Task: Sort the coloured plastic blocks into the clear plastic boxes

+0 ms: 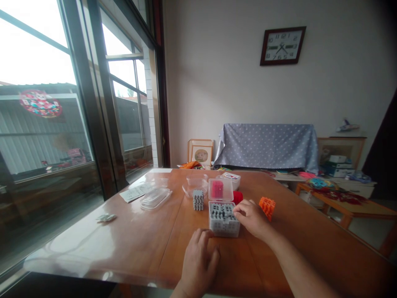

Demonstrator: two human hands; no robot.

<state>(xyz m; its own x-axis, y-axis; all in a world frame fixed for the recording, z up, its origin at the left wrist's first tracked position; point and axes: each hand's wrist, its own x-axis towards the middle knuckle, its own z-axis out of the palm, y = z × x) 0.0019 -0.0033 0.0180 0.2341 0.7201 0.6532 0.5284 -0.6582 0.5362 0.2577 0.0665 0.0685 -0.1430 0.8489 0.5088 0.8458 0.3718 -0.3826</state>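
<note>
A clear plastic box (pixel 224 229) stands on the wooden table with its lid tipped up at the back, packed with grey interlocking blocks (pixel 221 210). My right hand (pixel 252 217) is at the box's right rim, thumb and fingertips pinched together beside the blocks; whatever lies between them is hidden. In front of the box's left corner, my left hand (pixel 200 256) rests low over the table, fingers bent forward, thumb apart, nothing visible in it. A stack of grey blocks (pixel 198 200) stands left of the box. To the right, beyond my right hand, is a bundle of orange blocks (pixel 267 207).
Red blocks (pixel 237 197) sit behind the box. Further back are a clear container (pixel 195 185) and a white tub (pixel 231 180). Leftward lie a clear lid (pixel 156 198), a printed sheet (pixel 133 193) and a small crumpled packet (pixel 106 217). A window (pixel 124 103) borders the table's left side.
</note>
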